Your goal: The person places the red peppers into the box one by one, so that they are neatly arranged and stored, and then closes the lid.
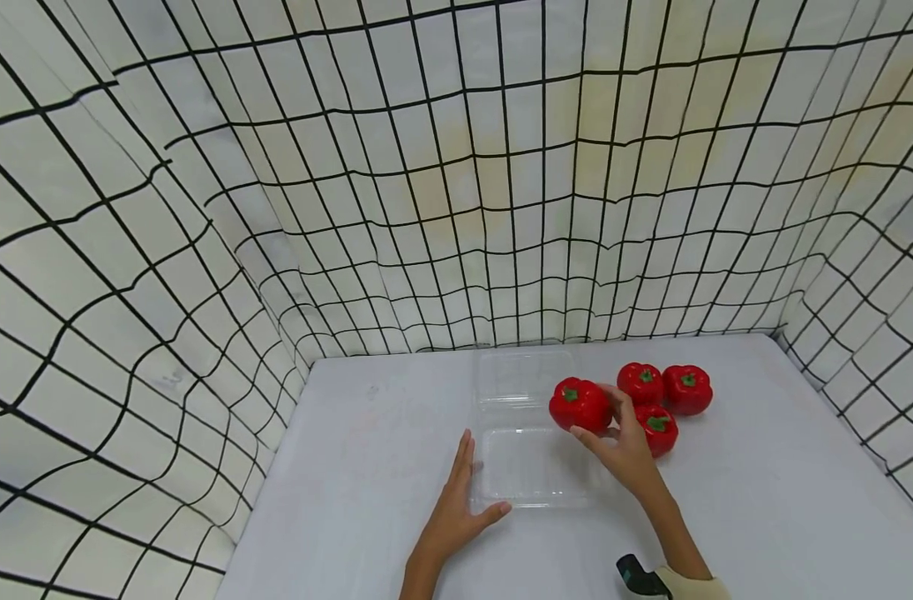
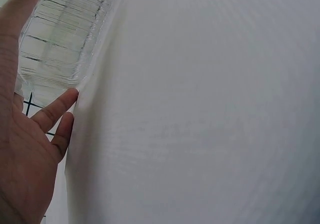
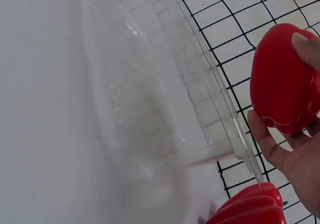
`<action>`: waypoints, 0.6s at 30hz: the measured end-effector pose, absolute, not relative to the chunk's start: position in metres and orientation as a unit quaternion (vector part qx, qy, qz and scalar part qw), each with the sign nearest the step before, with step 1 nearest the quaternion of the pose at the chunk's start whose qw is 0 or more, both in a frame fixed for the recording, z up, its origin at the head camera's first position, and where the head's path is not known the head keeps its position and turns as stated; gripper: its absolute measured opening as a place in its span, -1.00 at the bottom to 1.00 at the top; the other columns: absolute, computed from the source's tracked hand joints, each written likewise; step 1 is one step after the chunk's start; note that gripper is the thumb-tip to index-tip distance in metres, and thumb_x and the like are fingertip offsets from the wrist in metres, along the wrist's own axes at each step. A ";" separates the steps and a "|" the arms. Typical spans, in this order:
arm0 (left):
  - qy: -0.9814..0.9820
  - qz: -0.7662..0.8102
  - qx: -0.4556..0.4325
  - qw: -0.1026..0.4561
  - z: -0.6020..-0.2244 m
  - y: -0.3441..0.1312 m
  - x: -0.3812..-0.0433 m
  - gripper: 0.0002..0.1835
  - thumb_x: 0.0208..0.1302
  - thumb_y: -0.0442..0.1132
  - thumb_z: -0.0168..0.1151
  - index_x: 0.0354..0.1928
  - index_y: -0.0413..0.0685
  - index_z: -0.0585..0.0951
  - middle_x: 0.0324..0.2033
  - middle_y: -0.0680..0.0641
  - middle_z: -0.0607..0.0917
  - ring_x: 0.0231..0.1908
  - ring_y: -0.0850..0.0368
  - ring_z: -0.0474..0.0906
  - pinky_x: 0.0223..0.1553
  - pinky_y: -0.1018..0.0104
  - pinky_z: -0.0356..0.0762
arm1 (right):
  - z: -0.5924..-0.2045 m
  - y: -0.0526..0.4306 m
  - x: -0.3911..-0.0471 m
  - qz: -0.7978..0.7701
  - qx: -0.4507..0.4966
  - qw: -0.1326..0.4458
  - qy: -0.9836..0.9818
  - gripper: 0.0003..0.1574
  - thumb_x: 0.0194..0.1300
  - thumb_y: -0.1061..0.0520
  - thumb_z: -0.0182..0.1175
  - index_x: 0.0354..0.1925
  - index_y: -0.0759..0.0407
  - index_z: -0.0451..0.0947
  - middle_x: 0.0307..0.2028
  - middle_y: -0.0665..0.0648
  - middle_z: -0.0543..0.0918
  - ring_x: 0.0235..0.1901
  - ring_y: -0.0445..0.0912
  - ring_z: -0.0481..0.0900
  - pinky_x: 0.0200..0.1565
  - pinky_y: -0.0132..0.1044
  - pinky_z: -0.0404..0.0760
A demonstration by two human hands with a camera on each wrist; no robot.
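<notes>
A clear plastic clamshell container (image 1: pixel 535 471) lies opened out on the white table, its lid (image 1: pixel 524 375) toward the back. My right hand (image 1: pixel 623 442) grips a red bell pepper (image 1: pixel 579 405) above the container's right side; in the right wrist view thumb and fingers wrap the pepper (image 3: pixel 282 79). My left hand (image 1: pixel 455 508) stands at the container's left edge, fingers extended and thumb spread along the front. In the left wrist view, straight fingertips of the left hand (image 2: pixel 30 149) meet the container's edge (image 2: pixel 65 39).
Three more red bell peppers sit together right of the container: one at the back (image 1: pixel 640 383), one farther right (image 1: pixel 687 389) and one in front (image 1: pixel 657 429), partly behind the right hand. Black grid netting (image 1: pixel 501 200) over white sheeting surrounds the table (image 1: pixel 351 467) at back and sides.
</notes>
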State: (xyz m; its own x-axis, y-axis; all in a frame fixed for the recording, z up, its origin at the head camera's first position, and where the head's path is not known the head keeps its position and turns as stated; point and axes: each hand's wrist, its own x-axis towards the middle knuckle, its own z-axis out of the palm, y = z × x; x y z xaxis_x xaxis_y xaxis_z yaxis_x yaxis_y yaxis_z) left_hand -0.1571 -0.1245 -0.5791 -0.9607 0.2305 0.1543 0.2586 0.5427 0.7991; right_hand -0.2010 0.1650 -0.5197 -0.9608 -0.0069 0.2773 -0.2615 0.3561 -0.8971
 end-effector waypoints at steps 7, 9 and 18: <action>-0.879 -0.460 -0.123 0.004 -0.576 -0.124 -0.155 0.17 0.08 0.17 0.41 0.56 0.05 -0.12 0.57 0.09 -0.16 0.36 -0.13 0.36 0.29 -0.26 0.33 | -0.528 0.143 -0.205 0.482 0.120 0.093 -0.863 0.10 -0.01 0.06 0.53 0.42 0.05 0.20 0.24 0.22 0.43 0.22 0.16 0.42 -0.01 -0.02 0.71; -0.880 -0.460 -0.121 0.004 -0.575 -0.123 -0.155 0.16 0.08 0.18 0.40 0.56 0.05 -0.10 0.57 0.11 -0.15 0.36 -0.13 0.36 0.28 -0.25 0.34 | -0.529 0.136 -0.205 0.479 0.121 0.080 -0.866 0.11 -0.01 0.08 0.53 0.42 0.08 0.19 0.26 0.24 0.43 0.25 0.19 0.42 0.04 0.09 0.66; -0.880 -0.459 -0.127 0.007 -0.579 -0.123 -0.157 0.16 0.09 0.20 0.37 0.56 0.06 -0.11 0.57 0.10 -0.15 0.37 -0.11 0.35 0.26 -0.26 0.37 | -0.538 0.105 -0.212 0.444 0.109 0.051 -0.888 -0.02 -0.02 0.12 0.53 0.32 0.23 0.31 0.20 0.28 0.48 0.22 0.20 0.47 0.16 0.15 0.56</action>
State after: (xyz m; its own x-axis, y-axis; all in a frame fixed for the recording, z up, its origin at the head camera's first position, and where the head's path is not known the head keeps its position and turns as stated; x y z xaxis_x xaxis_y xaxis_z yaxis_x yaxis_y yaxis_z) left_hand -0.1569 -0.1229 -0.5786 -0.9679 0.2160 0.1288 0.2292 0.5472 0.8050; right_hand -0.2123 0.1045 -0.5381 -0.9709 -0.1488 0.1874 -0.2392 0.5818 -0.7774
